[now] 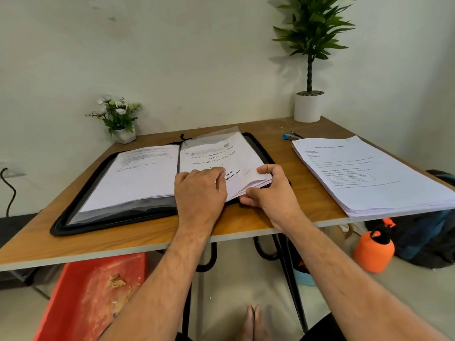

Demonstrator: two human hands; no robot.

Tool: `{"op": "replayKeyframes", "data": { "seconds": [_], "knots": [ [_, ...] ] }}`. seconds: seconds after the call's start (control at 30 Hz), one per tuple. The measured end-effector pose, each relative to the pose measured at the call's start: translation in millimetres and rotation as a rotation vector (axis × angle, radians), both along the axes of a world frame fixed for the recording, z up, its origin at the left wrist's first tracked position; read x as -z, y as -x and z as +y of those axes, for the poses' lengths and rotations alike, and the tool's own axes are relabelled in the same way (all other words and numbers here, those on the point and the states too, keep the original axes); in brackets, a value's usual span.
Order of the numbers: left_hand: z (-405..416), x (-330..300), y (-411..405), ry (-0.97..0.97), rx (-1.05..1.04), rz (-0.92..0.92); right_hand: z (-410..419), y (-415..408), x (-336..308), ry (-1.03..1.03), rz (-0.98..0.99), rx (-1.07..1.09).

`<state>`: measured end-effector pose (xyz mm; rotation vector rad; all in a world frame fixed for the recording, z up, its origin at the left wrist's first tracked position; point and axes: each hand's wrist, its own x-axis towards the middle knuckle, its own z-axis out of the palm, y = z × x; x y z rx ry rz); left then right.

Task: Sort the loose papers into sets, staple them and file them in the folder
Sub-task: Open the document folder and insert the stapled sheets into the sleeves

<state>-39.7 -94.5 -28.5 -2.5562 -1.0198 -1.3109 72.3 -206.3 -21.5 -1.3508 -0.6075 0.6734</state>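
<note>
A black zip folder (pixel 73 219) lies open on the wooden table, with filed pages on its left side (pixel 138 178). On its right side a printed paper set (pixel 216 153) sits partly in a clear sleeve. My left hand (pixel 199 193) rests on the set's near edge with fingers curled over it. My right hand (pixel 270 190) pinches the set's near right corner between thumb and fingers. A thick stack of loose papers (pixel 369 173) lies at the table's right. A blue stapler (pixel 291 136) sits behind that stack.
A tall potted plant (pixel 309 104) stands at the back right corner and a small flower pot (pixel 120 121) at the back left. Under the table are a red tub (pixel 93 291), an orange spray bottle (pixel 374 249) and a dark bag (pixel 428 239).
</note>
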Motion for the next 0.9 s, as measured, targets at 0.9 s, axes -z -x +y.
{"op": "replayKeyframes", "data": {
  "seconds": [0.9],
  "knots": [
    [11.9,2.1,-5.1,0.222,0.095,-0.083,41.0,7.9,2.6,0.381,-1.581,0.223]
  ]
}}
